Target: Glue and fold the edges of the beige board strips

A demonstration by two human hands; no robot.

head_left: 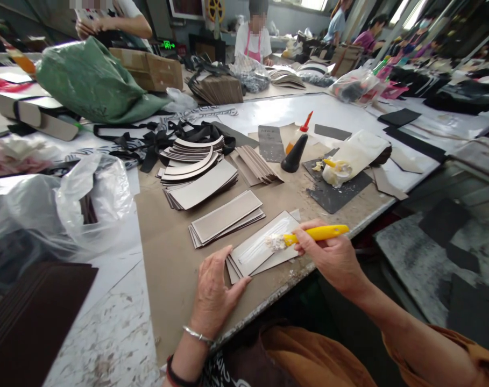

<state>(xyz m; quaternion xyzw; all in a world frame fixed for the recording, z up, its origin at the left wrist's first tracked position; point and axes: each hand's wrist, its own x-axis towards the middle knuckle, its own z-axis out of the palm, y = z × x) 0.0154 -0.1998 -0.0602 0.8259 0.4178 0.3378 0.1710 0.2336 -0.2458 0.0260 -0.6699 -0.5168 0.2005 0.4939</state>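
Item: one pale rectangular panel, lying uppermost on a few loosely fanned lower panels near the front edge of a brown sheet, its face carrying glossy whitish streaks. Right hand: closed round the handle of a yellow brush, the clotted bristles laid on the panel's face. Left hand: thumb and fingers spread wide about the panel's left end, gripping nothing outright; how firmly it presses cannot be told. Step in hand, by appearance: coating of the top panel, seemingly incomplete, the left end looking barer than the middle. Next move, as judged: calls for even strokes out to the margins, with the left hand steadying that end, fingertips clear of the wet area; the lower panels could slide. Adjacent, just beyond: a small stack of similar panels, no streaks seen on its top. Farther off: a whitish container, lying over, paste-like residue at its mouth; a black cone, upright.
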